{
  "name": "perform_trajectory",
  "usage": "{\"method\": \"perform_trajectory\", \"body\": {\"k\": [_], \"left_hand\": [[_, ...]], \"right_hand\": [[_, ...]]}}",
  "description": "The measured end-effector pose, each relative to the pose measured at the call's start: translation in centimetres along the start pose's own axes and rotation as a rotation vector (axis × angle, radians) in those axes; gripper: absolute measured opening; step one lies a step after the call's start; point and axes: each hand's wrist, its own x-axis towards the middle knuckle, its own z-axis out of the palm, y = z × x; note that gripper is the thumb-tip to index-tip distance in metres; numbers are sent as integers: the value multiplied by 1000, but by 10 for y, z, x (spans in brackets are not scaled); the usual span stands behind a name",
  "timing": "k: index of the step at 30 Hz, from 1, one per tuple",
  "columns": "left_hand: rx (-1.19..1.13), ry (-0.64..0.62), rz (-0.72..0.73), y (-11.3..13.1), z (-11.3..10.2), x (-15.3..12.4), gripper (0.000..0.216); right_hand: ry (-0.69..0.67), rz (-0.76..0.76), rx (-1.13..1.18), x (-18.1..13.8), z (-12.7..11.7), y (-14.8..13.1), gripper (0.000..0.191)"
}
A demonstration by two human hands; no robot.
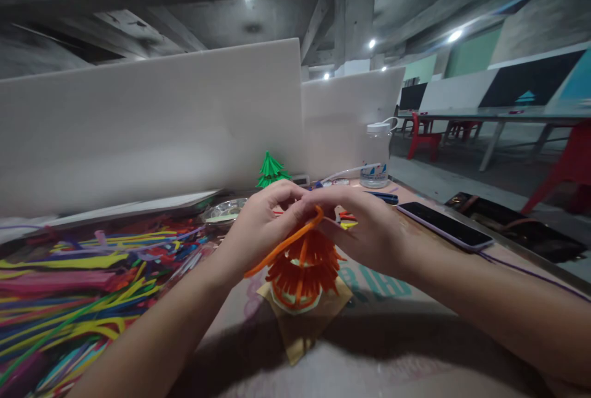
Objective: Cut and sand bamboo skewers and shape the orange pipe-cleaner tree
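An orange tiered tree of pipe cleaners (302,268) stands on a brown paper square (299,333) in the middle of the table. Both hands meet at its top. A loose orange pipe cleaner (281,247) is pinched in the fingers of my left hand (270,213), its free end slanting down to the left. My right hand (369,219) curves over the top from the other side, fingers bent and closed near the same pipe cleaner. Its fingertips are partly hidden, so what they grip does not show. The tip of the tree is covered by the hands.
Bundles of coloured pipe cleaners (83,281) spread over the left side. Behind the hands stand a small green tree (271,170) and a clear bottle (375,154). A phone (443,225) with a cord lies at right, near blue-handled pliers (383,197). A white panel (152,127) borders the back.
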Motion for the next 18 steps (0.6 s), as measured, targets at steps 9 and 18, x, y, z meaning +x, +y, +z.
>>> {"method": "perform_trajectory", "body": {"k": [9, 18], "left_hand": [[-18, -33, 28, 0, 4, -4, 21], [3, 8, -15, -5, 1, -1, 22]], "right_hand": [[95, 83, 95, -5, -5, -7, 8], [-49, 218, 170, -1, -5, 8, 13]]}}
